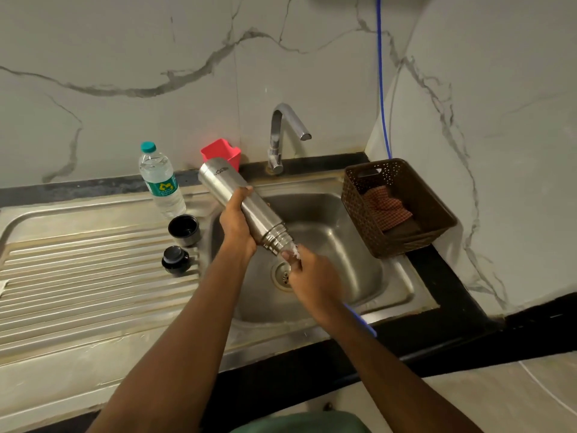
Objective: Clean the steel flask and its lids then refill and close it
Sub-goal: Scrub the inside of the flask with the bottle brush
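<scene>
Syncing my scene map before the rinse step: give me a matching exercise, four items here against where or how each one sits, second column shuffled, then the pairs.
Things:
1. steel flask
2. black lids
3. water bottle
4. checked cloth

Places or states:
A. in the brown basket
B. upright on the drainboard, teal cap on
C. tilted over the sink, gripped by the left hand, with the right hand holding a brush at its mouth
D. on the drainboard, off the flask

Pairs: 1-C, 2-D, 3-B, 4-A

White grey-veined marble walls [125, 42]; black counter [459, 292]; steel sink [406, 285], ribbed drainboard [78, 276]; blue hose [380, 89] down corner.
</scene>
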